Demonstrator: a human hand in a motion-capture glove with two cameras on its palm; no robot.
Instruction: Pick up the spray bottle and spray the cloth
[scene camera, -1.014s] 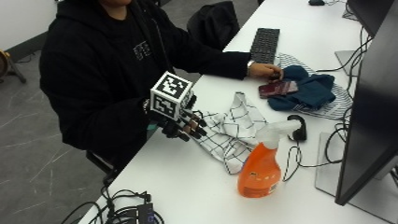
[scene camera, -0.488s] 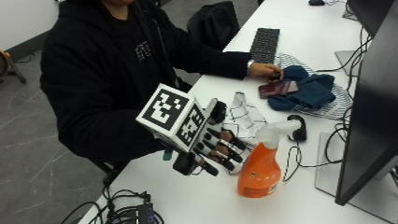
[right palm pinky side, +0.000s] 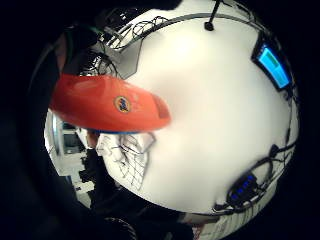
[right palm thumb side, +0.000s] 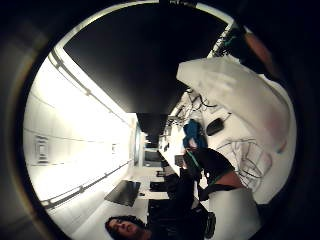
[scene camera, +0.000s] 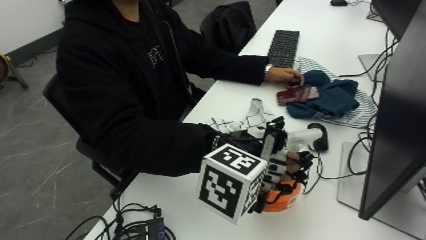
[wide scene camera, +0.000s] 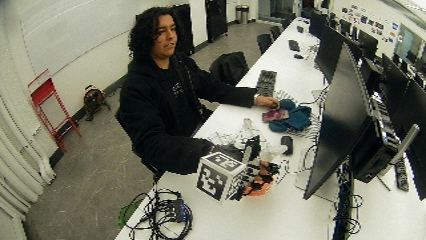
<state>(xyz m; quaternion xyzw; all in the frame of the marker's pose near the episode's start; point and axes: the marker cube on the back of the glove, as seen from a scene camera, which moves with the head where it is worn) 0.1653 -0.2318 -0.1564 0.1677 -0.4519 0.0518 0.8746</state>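
Outside view, gloved right hand gripping orange spray bottle, bottle mostly hidden, checked cloth beside

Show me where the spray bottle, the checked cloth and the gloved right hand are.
spray bottle (scene camera: 286, 197): outside view, orange base below the fingers.
checked cloth (scene camera: 256, 116): outside view, raised fold beyond the hand.
gloved right hand (scene camera: 283, 167): outside view, fingers around the bottle.

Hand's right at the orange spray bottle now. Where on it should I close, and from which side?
Close round the narrow neck just under the white spray head, above the wide orange body. The spray bottle stands upright on the table, so come in level from the person's side, where the gloved right hand already is; the monitor blocks the far side.
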